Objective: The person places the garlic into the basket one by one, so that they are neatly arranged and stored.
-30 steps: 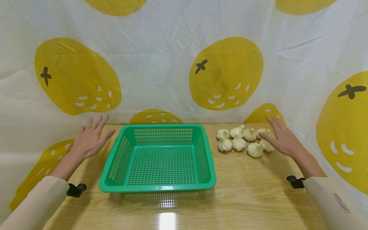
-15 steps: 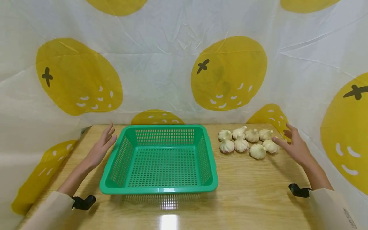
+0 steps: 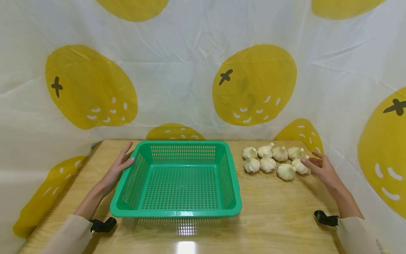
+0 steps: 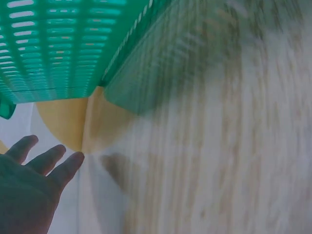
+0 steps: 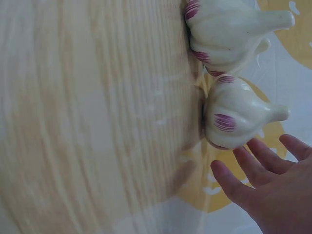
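A green basket [image 3: 176, 213] is set on the wooden table [image 3: 272, 208], its slotted walls and floor seen from above. To its right, eight garlic bulbs [image 3: 268, 164] are grouped in two rough rows near the table's far edge; their pale skins are streaked with purple near the base.

The left hand [image 3: 118, 169] is held at the basket's left side, fingers extended and spread, with nothing gripped; whether the rim is touched by the thumb cannot be told. The right hand [image 3: 323, 170] is held just beside the rightmost bulbs, its fingers loosely extended and parted, with nothing gripped; contact with the nearest bulb cannot be confirmed.

On the right sleeve [image 3: 355, 231], a small dark marking is partly cut off by the picture's edge and cannot be read. Behind the table, a white cloth [image 3: 177, 91] is printed with large yellow fruit, each marked with white dashes.
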A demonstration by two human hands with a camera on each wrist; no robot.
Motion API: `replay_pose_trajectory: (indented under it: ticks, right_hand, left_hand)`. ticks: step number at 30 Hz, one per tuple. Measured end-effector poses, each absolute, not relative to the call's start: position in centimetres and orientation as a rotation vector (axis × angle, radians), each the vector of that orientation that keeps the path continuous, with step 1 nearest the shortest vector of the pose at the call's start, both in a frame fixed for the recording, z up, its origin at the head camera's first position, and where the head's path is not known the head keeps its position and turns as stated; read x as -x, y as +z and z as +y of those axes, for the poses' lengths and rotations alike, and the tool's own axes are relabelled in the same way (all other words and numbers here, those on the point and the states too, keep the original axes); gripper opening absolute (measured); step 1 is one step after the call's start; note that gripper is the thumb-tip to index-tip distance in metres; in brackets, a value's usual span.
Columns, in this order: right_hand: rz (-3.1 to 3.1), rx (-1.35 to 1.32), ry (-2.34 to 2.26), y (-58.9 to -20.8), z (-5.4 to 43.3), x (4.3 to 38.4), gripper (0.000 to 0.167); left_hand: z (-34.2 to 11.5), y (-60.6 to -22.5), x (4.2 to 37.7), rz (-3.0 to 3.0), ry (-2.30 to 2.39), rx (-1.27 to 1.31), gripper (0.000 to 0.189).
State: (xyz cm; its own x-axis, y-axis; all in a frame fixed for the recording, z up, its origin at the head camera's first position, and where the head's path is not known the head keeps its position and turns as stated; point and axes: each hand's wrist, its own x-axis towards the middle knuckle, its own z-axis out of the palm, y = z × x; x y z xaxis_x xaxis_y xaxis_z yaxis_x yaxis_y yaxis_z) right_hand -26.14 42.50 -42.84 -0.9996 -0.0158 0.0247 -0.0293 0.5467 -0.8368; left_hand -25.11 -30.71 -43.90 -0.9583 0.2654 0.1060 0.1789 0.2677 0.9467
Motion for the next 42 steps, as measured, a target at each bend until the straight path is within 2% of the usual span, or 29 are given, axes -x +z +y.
replay_pose_trajectory:
  ticks: [13,25,34,42]
  right_hand:
    - [-2.848,0.016,1.45,-44.0,42.5,27.0,0.097]
    - [-2.87,0.049,1.373,-44.8,42.8,27.3,0.095]
    - [-2.832,-0.028,1.292,-45.3,42.8,27.5,0.069]
    - [-2.811,-0.018,1.313,-45.9,43.1,27.9,0.059]
  left_hand:
    - [-29.8,-44.2,25.5,2.281,1.907,-0.469,0.067]
    - [-29.2,-44.5,26.5,2.152,2.058,-0.58,0.074]
    - [-29.2,-44.5,26.6,2.183,2.054,-0.584,0.068]
    - [-29.0,-44.3,26.8,2.203,2.062,-0.564,0.062]
